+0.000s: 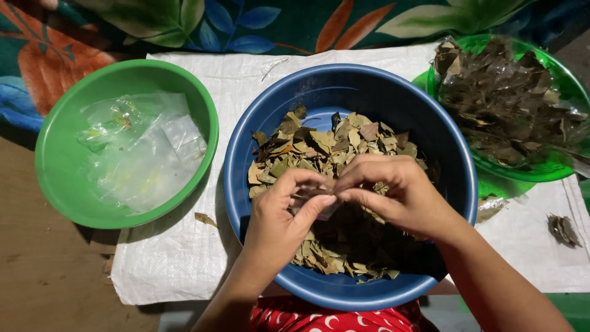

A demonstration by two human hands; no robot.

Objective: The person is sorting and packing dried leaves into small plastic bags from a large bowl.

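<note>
- The green bowl point(55, 166) sits at the far left, half on the white woven sack point(178, 264) and half on the brown floor point(43, 276). It holds only clear plastic bags point(141, 154), limp and crumpled; whether anything is inside them is hard to tell.
- One stray leaf point(204, 219) lies on the sack between the green bowl and the blue basin point(381, 92).
- The blue basin stands in the middle, right in front of the person, so both hands can work over it. Dried leaves point(319, 147) fill its bottom.
- The left hand point(279, 212) hovers above the leaves, its fingers point(313, 206) pinched on a small leaf piece point(314, 193), which is mostly covered.
- The right hand point(393, 193) meets it from the other side, fingers point(359, 195) closed on the same piece; whether a thin plastic bag is also held there cannot be made out.
- The hands throw a shadow that hides the leaves beneath them.
- At the right, a green tray point(553, 169) carries darker leaves under clear plastic point(504, 104), cut off by the frame's edge.
- A small dark clump point(562, 229) rests on the sack near it.
</note>
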